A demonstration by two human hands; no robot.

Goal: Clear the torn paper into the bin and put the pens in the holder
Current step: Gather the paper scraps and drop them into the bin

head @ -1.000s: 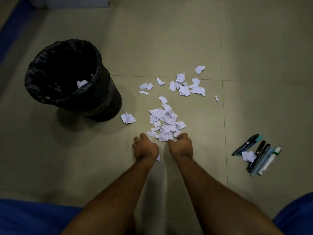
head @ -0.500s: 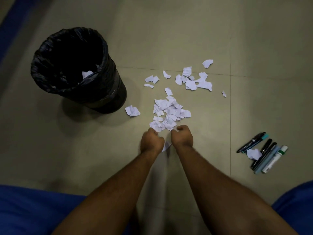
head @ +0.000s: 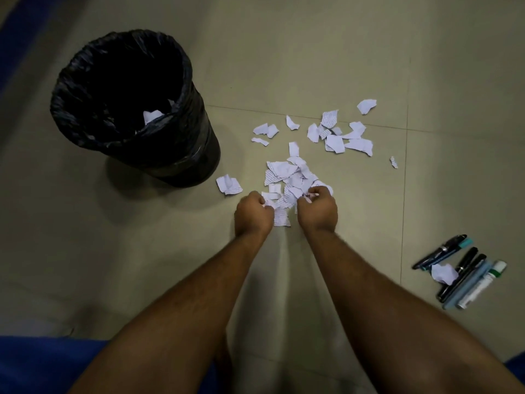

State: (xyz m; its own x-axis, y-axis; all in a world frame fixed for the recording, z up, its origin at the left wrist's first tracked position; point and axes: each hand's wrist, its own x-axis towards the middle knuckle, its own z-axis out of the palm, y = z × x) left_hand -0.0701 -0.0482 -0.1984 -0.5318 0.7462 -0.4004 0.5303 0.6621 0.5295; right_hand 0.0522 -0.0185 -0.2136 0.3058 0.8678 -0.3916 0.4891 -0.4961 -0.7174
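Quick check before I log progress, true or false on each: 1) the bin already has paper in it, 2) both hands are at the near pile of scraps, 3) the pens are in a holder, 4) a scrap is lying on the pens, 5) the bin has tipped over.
1. True: a white scrap shows inside the bin.
2. True: the left hand and right hand curl round pieces at the near pile of scraps.
3. False: the pens lie loose on the floor; no holder is in view.
4. True: a crumpled scrap rests on them.
5. False: the bin stands upright.
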